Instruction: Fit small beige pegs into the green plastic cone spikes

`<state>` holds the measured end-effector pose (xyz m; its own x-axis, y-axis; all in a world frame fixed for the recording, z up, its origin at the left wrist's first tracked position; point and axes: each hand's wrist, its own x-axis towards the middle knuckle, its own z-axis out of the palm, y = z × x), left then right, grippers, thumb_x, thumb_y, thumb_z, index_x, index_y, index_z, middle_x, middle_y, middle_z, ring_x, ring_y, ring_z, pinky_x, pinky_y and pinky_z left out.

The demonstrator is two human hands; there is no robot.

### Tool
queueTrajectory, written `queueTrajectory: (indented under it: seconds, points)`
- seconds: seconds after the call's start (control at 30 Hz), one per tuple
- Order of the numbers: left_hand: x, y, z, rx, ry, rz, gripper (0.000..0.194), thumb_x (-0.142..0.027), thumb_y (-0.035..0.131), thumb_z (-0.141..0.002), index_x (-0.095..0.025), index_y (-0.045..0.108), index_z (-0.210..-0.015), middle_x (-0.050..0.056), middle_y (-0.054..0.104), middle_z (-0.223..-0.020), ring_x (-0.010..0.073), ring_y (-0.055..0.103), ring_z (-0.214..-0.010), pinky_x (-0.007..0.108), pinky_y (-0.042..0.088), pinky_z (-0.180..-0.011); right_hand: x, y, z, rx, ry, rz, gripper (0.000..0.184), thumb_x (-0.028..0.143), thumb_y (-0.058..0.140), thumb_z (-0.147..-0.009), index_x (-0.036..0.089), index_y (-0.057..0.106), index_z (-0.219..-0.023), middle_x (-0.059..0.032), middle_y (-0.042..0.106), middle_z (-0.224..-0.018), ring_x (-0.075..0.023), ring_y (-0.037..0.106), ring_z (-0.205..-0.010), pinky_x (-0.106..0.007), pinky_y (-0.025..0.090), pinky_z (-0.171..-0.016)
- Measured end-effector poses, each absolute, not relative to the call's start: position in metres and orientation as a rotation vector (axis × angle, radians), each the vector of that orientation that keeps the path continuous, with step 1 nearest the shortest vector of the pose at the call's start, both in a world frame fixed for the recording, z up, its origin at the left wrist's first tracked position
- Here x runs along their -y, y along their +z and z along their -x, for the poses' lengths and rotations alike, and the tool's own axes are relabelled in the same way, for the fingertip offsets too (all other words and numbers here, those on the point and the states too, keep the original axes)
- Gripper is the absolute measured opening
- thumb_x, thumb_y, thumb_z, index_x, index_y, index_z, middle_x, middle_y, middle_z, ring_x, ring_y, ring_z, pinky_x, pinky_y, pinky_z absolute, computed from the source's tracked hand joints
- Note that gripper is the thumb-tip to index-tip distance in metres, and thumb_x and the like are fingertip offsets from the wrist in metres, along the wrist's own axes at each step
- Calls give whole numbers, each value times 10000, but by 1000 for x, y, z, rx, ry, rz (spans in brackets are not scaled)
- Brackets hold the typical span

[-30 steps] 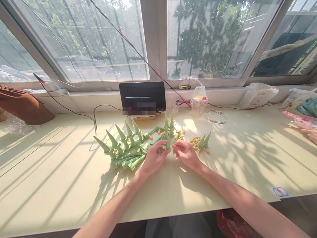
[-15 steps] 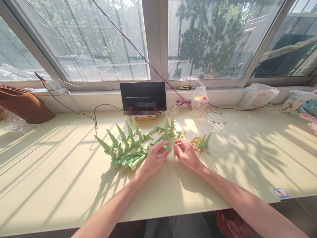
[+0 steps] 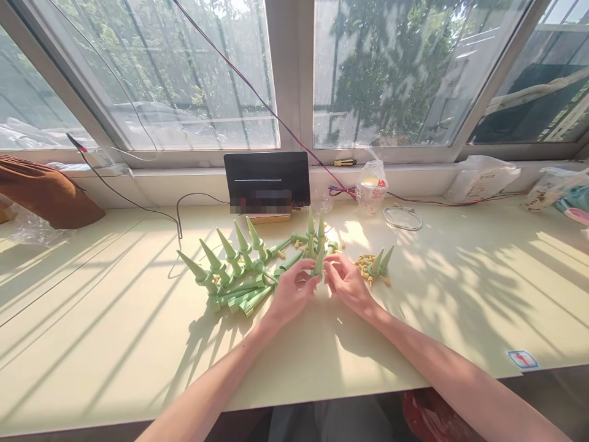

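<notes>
My left hand (image 3: 294,290) is closed around the base of a pale green plastic cone (image 3: 319,263) that points up. Close at its right side, my right hand (image 3: 348,285) has thumb and fingertips pinched together; what they hold, if anything, is hidden. Just beyond my fingers more green cones (image 3: 311,224) stand upright. To the left, a row of cone-topped green parts (image 3: 229,250) leans over several ribbed green tubes (image 3: 239,296). Right of my hands, two green cones (image 3: 380,261) stand by a heap of small yellow pegs (image 3: 365,264).
A black tablet (image 3: 267,175) on a small stand is at the back, below the windows. A bagged cup (image 3: 372,190) and a coiled white cable (image 3: 402,218) lie behind the pegs. On the left is a brown cloth bag (image 3: 46,190). Plastic bags (image 3: 483,177) line the right rear.
Both hands stay at nearly the same spot around the green cone, with only slight finger movement. The cone looks a little more upright. The view has shifted slightly.
</notes>
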<state>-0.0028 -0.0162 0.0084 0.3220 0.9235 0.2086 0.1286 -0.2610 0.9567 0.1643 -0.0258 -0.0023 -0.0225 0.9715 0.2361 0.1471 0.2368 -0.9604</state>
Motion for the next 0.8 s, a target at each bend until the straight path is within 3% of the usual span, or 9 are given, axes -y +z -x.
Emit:
queueTrajectory:
  seconds: [0.2,0.47,0.8]
  points:
    - [14,13,4,-996,1107,-1485,302,-401,661,-848,-183,635,-1054,83,672,-1050,97,584,-569,266,516,-545,26,-2,-166,1463,904,1104,292,468,560,-922,211,586,-1058,-25,660,-779,-130,545,-507,-264,469,-486]
    - [16,19,2,-1010,1117,-1387,337,-437,714,-797,-169,651,-991,73,682,-1000,81,557,-530,244,479,-503,25,-4,-168,1553,819,1118,264,440,524,-948,199,633,-939,-33,655,-801,-132,563,-526,-274,487,-518]
    - [15,15,5,-963,1057,-1429,348,-396,707,-817,-202,641,-1098,91,643,-1107,95,587,-578,279,505,-563,24,-6,-171,1560,802,1070,227,396,508,-957,197,613,-927,-11,611,-740,-127,549,-507,-260,478,-480]
